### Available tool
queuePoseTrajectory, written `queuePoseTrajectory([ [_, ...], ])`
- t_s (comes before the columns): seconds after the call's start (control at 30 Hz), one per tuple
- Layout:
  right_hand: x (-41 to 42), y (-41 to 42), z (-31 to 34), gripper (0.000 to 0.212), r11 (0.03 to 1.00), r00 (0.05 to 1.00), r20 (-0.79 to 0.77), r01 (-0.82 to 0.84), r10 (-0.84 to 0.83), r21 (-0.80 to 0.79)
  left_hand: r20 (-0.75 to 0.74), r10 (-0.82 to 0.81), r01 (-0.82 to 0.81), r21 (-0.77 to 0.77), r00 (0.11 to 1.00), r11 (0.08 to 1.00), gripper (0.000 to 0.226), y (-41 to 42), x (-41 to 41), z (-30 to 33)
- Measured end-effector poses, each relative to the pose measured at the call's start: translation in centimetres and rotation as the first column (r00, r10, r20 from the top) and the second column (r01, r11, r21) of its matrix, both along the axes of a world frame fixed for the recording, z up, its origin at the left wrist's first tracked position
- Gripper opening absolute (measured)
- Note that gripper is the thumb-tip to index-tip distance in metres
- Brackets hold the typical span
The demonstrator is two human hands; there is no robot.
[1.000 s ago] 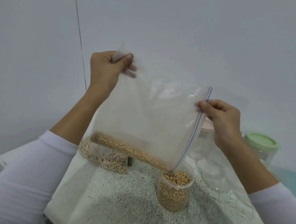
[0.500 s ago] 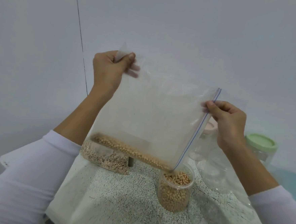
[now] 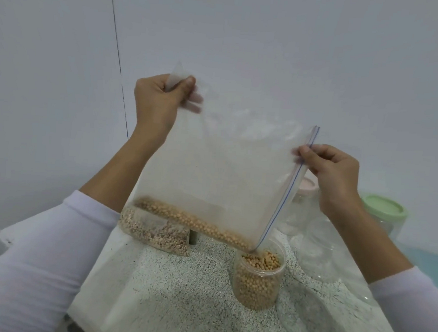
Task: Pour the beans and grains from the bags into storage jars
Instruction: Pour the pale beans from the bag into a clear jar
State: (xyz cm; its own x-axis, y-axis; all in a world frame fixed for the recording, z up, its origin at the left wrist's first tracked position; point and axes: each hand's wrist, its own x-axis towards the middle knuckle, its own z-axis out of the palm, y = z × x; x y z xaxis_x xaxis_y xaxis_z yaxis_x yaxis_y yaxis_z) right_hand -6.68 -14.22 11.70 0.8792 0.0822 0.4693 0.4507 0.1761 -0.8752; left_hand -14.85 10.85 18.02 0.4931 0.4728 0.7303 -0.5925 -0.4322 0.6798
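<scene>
Two hands hold a clear zip bag [image 3: 220, 171] up in the middle of the frame, tilted so that its lower right corner dips into the mouth of an open jar [image 3: 258, 277]. The left hand [image 3: 157, 102], at upper centre left, pinches the bag's upper corner between thumb and fingers. The right hand [image 3: 329, 173], at centre right, grips the edge with the blue zip line, fingers curled round it. A band of pale round beans [image 3: 193, 222] lies along the bag's low edge, sloping down toward the jar. The jar stands on the speckled worktop [image 3: 178, 292], lower centre right, and is filled with the same beans nearly to its rim.

Behind the held bag, at centre left, a second bag [image 3: 153, 231] of mixed brownish grains lies on the worktop. To the right stand several clear empty jars: one with a pink lid [image 3: 306, 186] shows just past the zip edge, and one with a green lid [image 3: 382, 207] stands at the far right. A lidless clear container [image 3: 321, 248] sits below the right forearm. White sleeves cover both arms in the lower corners.
</scene>
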Motion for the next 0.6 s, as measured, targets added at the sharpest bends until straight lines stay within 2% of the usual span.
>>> queuePoseTrajectory([
  [0.07,-0.11,0.1,-0.07,0.013,0.999,1.0,-0.008,-0.013,0.012,-0.052,-0.016,-0.028,0.029,0.017,0.999,0.999,0.019,-0.1,0.06,-0.23],
  [0.2,0.12,-0.07,0.22,0.013,1.0,1.0,-0.001,0.015,-0.015,0.013,0.016,0.0,0.0,0.005,1.0,1.0,0.019,0.16,0.1,0.04],
  [0.3,-0.04,0.31,-0.06,0.013,0.999,1.0,-0.007,-0.011,0.011,-0.048,-0.018,-0.037,0.038,0.055,0.999,0.998,0.019,-0.22,0.3,0.15],
  [0.4,-0.03,0.09,0.06,0.013,0.999,0.999,0.005,0.034,-0.035,0.02,0.017,0.002,-0.002,0.028,1.0,1.0,0.021,-0.13,0.3,0.37],
  [0.53,-0.14,0.13,0.03,0.013,0.999,1.0,0.0,-0.004,0.004,-0.037,-0.018,-0.042,0.043,0.082,0.999,0.996,0.019,-0.36,0.32,0.46],
  [0.6,0.02,-0.03,0.02,0.013,1.0,1.0,0.003,0.022,-0.022,0.02,0.014,-0.018,0.018,0.05,1.0,0.999,0.02,-0.33,0.39,0.5],
])
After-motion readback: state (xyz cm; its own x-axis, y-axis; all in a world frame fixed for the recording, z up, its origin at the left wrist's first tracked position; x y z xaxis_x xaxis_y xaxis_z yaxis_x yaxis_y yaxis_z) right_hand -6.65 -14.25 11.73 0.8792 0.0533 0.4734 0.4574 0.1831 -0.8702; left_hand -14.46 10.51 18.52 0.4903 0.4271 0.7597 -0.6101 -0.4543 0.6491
